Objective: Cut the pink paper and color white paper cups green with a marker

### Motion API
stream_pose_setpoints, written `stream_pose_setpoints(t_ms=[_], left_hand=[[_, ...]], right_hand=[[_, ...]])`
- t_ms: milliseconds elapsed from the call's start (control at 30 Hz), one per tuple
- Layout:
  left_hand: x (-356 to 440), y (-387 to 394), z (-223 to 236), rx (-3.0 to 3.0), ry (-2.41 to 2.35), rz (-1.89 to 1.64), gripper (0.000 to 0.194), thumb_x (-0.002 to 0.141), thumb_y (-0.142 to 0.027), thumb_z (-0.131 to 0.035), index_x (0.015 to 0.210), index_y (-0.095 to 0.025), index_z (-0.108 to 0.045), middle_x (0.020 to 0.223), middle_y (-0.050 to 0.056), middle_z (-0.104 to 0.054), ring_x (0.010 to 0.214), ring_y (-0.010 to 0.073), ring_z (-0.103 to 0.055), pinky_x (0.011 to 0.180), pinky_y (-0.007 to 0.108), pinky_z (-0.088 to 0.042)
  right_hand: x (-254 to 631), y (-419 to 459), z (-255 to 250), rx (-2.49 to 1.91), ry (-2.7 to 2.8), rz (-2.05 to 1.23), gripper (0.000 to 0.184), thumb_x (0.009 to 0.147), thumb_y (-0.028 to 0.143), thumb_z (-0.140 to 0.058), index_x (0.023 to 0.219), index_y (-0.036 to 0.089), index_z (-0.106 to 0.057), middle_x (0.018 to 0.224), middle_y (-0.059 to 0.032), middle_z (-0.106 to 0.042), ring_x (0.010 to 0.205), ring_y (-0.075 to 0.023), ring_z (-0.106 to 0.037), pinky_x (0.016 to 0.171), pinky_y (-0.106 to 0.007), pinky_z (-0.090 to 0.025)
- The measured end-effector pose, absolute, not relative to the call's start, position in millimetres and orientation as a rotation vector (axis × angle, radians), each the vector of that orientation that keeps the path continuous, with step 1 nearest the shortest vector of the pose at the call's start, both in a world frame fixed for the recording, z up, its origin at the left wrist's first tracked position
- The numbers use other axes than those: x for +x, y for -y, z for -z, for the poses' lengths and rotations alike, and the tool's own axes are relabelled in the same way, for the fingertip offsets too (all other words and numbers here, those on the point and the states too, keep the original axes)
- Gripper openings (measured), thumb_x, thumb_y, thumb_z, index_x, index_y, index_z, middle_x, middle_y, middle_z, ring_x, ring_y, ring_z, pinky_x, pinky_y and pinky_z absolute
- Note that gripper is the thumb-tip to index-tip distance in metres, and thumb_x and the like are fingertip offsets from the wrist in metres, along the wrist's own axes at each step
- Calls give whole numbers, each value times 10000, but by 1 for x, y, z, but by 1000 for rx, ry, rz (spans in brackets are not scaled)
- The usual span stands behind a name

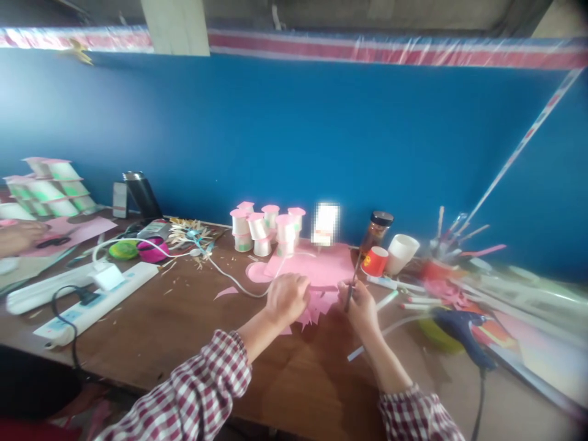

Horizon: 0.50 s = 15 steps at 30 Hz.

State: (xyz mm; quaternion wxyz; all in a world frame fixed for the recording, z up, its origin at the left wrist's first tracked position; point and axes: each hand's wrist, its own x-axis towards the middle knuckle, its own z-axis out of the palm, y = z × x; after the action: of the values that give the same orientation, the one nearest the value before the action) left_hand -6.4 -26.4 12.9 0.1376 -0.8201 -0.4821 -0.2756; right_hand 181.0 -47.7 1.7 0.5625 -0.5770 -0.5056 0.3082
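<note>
My left hand (287, 297) is curled closed on a piece of pink paper (316, 300) on the brown table (193, 331). My right hand (361, 303) is closed round scissors (353, 285), whose blades point up and away. Both hands sit close together over pink paper scraps. Behind them lies a bigger pink sheet (321, 266), and on its far left stands a cluster of white paper cups with pink tops (266, 229).
A blue hot-glue gun (462, 327) lies at the right near pens and paper. An orange cup (374, 261), white cup (402, 252) and jar (376, 229) stand behind. White power strips (92, 300) lie left. Another person's hand (18, 236) shows at far left.
</note>
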Motion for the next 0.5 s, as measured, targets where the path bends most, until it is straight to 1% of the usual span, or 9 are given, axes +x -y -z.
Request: stream_pose_setpoints(t_ms=[100,233,300,367,433,500], left_hand=[[-11,28,-13,-2361,1370,861,133,800,-150,-513,813,-217,-626,732,12,-646,733,177,-582,663,299,-401],[-13,29,-14,-2348,1276,1043,147,799,-108,-516,788,-200,-631,746,22,-649,762,175,-579,710,297,-421],[-13,30,-14,-2359,1231,1105,171,807,-91,-503,790,-195,-638,773,32,-655,802,177,-584,739,296,-431],[-13,31,-14,-2382,1197,1136,197,824,-88,-484,809,-196,-648,805,37,-662,846,179,-589,766,299,-439],[-13,33,-12,-2409,1169,1144,218,840,-93,-469,832,-202,-658,834,39,-669,877,179,-592,784,304,-446],[-14,34,-10,-2433,1134,1153,229,851,-102,-464,845,-208,-666,856,41,-675,895,180,-594,791,308,-454]], right_hand=[[177,49,-7,-1329,1153,-786,357,732,522,-630,794,172,-594,522,27,-556,460,-120,-509,436,-210,-398],[174,49,-8,-1279,1080,-861,392,722,556,-633,740,168,-577,528,12,-573,445,-117,-520,422,-211,-414],[174,48,-6,-1261,1046,-894,407,714,567,-643,697,168,-559,507,15,-562,407,-104,-492,391,-208,-392],[176,47,-3,-1246,1012,-916,414,706,561,-663,664,168,-538,474,33,-530,364,-83,-442,354,-196,-345],[178,45,0,-1228,974,-930,402,693,540,-691,703,164,-551,448,65,-483,337,-65,-396,332,-183,-300],[179,43,3,-1204,934,-940,415,665,521,-722,802,158,-576,445,91,-448,331,-59,-375,327,-178,-286]])
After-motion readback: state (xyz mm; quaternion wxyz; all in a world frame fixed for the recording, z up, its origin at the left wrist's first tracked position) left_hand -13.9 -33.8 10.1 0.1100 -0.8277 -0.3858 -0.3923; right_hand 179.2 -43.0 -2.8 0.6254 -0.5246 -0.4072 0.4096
